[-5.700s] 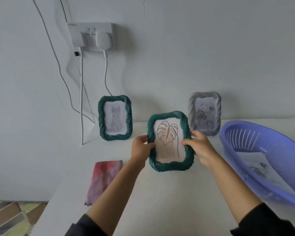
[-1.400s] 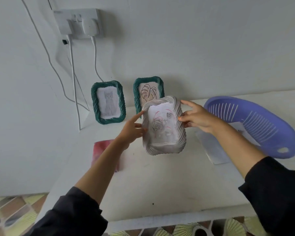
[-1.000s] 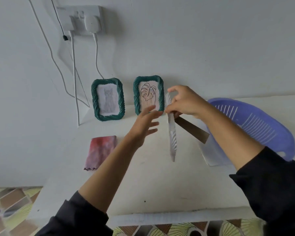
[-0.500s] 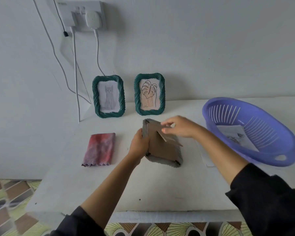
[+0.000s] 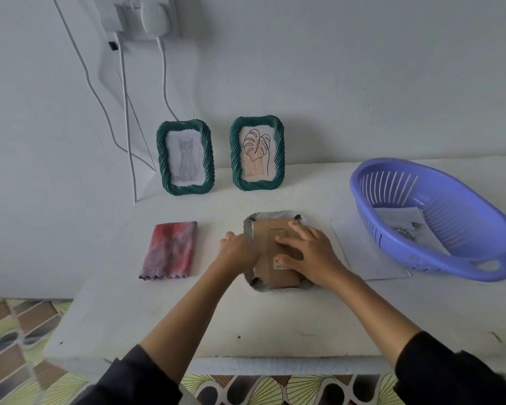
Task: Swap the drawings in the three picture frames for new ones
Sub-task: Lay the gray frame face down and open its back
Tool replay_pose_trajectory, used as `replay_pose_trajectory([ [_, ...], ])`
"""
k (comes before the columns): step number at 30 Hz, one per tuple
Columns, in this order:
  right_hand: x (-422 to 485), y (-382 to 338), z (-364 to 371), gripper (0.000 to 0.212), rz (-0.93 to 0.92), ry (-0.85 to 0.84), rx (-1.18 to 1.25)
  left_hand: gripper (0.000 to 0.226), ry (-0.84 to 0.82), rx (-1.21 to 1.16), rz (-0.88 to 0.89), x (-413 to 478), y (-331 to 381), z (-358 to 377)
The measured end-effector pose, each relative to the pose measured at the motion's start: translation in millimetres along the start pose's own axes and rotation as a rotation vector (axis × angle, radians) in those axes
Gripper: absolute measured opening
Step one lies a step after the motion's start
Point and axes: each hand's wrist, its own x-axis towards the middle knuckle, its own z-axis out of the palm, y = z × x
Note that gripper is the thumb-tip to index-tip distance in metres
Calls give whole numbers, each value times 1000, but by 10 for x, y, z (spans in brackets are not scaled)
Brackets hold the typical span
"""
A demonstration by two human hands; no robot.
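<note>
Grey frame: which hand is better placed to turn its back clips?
Probably left: the left hand holds the frame's left edge beside two clips; the right hand lies flat on the backing.

view: head | faces: forward-down | over table (image 5: 275, 323) toward wall (image 5: 362, 83) | near

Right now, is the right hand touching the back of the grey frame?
Touching. The head view shows the right hand lying flat on the brown back of the face-down grey frame.
</note>
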Motion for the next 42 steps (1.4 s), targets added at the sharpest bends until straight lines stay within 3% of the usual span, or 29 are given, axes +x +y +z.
replay_pose_trajectory([
  [6, 77, 16, -73, 43, 19, -35, 125, 41, 166, -32, 5, 127, 13, -229],
  [9, 203, 39, -227, 34, 52, 109, 326, 38, 236, -118, 119, 281, 13, -316],
  [11, 337, 100, -307, 32, 71, 166, 289, 35, 242, -166, 182, 370, -5, -313],
  [20, 747, 324, -319, 17, 83, 75, 150, 19, 218, -277, 285, 582, -141, -262],
  [26, 850, 373, -360, 9, 47, 79, 200, 14, 195, -271, 342, 714, -179, -315],
  [42, 879, 367, -173, 9, 71, 181, 244, 9, 317, -405, 187, 757, -75, -109],
])
